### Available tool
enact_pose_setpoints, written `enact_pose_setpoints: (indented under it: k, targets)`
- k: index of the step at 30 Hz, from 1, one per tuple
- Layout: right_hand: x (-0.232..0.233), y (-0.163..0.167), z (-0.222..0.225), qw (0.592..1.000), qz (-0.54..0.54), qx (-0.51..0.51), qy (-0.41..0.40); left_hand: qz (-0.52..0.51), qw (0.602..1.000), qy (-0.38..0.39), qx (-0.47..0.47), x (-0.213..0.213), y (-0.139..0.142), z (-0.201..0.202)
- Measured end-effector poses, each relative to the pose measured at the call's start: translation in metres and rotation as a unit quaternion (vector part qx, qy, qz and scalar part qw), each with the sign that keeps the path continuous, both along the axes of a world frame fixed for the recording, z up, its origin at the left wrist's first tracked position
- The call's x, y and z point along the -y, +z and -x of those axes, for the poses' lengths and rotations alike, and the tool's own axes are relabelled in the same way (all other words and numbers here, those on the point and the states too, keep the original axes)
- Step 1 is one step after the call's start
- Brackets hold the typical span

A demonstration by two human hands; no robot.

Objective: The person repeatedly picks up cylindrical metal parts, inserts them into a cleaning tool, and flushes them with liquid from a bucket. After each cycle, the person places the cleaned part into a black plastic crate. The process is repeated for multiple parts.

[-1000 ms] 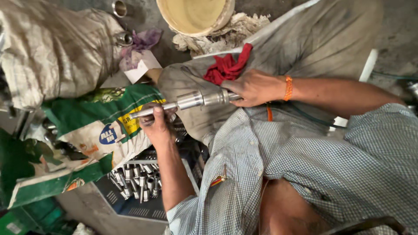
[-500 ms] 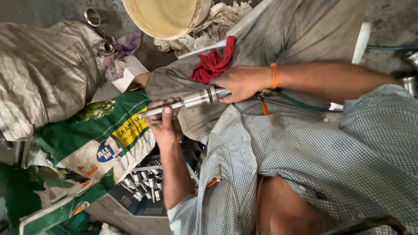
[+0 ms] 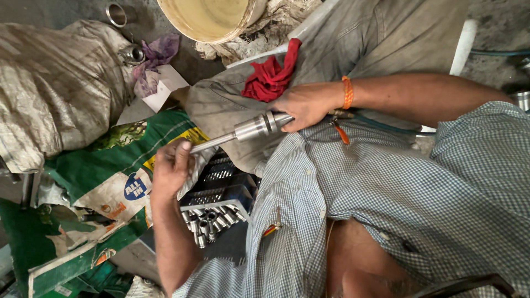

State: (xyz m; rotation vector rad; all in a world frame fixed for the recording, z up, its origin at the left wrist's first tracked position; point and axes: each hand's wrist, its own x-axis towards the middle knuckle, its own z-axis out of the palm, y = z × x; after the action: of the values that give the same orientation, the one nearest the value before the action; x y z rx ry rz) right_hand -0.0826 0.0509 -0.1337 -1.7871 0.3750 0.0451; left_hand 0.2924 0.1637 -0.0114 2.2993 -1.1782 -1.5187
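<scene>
Sacks first: a dirty grey sack (image 3: 49, 94) on the far left, with a green printed bag (image 3: 110, 182) below it on the floor. Next over is the left hand (image 3: 171, 165), its grip closed on a pale cloth (image 3: 196, 165) wrapped round the thin tip of a steel shaft (image 3: 251, 128). Under that hand sits a dark crate (image 3: 221, 187) with small metal parts (image 3: 207, 223) piled at its front. The shaft runs up and right, getting thicker, into the right hand (image 3: 306, 105), whose grip is clamped round the fat end; that wrist has an orange band (image 3: 347, 92). So the shaft is held in the air between both hands, over the lap, touching nothing else I can see. A red rag (image 3: 270, 74) lies just above it and a cream bucket (image 3: 210, 19) sits at the top. Looks to me like a wipe-down of the thin end. Going further along calls for the right hand holding steady while the cloth slides toward the thick collar.
</scene>
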Motion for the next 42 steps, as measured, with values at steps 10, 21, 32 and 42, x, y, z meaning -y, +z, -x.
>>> enact_pose_setpoints:
  k: [10,21,32,42]
  targets:
    - [0.000,0.003,-0.003,0.997,-0.070,-0.018,0.020,0.168,0.965,-0.024,-0.201,0.028,0.036,0.036]
    - [-0.003,-0.006,-0.006,0.995,-0.087,0.043,-0.002,0.216,0.958,-0.100,-0.161,0.026,0.021,0.023]
    - [-0.003,-0.010,0.000,0.980,0.119,0.055,-0.152,0.215,0.932,0.149,-0.249,0.030,-0.018,0.063]
    - [0.001,-0.031,-0.007,0.972,0.058,0.132,-0.183,0.339,0.767,0.270,-0.474,0.079,-0.104,0.187]
